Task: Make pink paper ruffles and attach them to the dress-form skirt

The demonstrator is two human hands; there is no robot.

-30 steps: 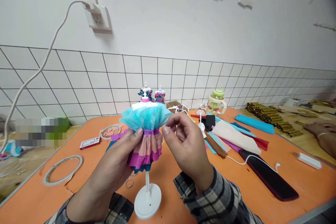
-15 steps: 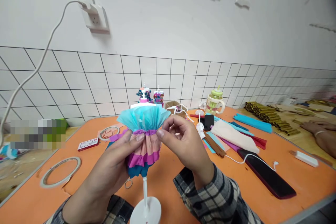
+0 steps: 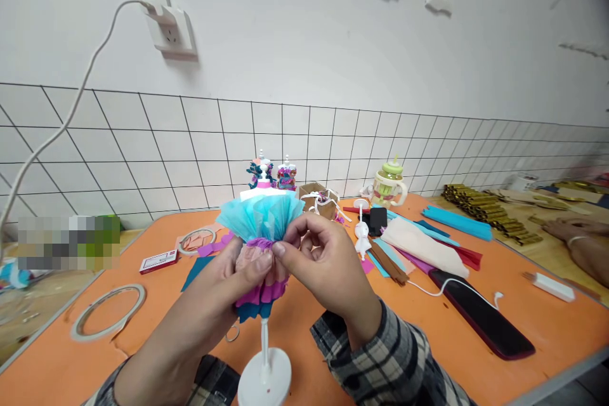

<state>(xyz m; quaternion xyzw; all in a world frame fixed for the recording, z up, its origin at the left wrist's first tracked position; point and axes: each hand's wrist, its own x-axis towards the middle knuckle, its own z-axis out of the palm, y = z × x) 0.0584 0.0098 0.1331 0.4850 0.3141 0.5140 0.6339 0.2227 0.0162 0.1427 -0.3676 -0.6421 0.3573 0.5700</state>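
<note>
A miniature dress form on a white stand [image 3: 265,374] wears a paper dress, upright before me. Its top ruffle [image 3: 259,212] is turquoise crepe paper; below come a purple waist strip [image 3: 260,243], a pink layer, a magenta ruffle [image 3: 261,294] and a dark blue hem. My left hand [image 3: 228,279] wraps the dress from the left, thumb pressed on the pink layer just under the waist. My right hand [image 3: 328,260] pinches the waist strip's right side between thumb and index finger. The paper at these fingertips is partly hidden.
Tape rolls [image 3: 109,312] and a red-white box [image 3: 158,261] lie left. Two decorated dress forms [image 3: 287,174], a cardboard box [image 3: 318,202] and a green-lidded bottle [image 3: 391,184] stand behind. Crepe paper [image 3: 425,246] and a dark elongated object [image 3: 483,314] lie right. Another person's hand [image 3: 566,228] rests far right.
My right hand has moved left, in toward the waist, with the purple strip and pink layer now bunched tighter. The dress form has shifted slightly right.
</note>
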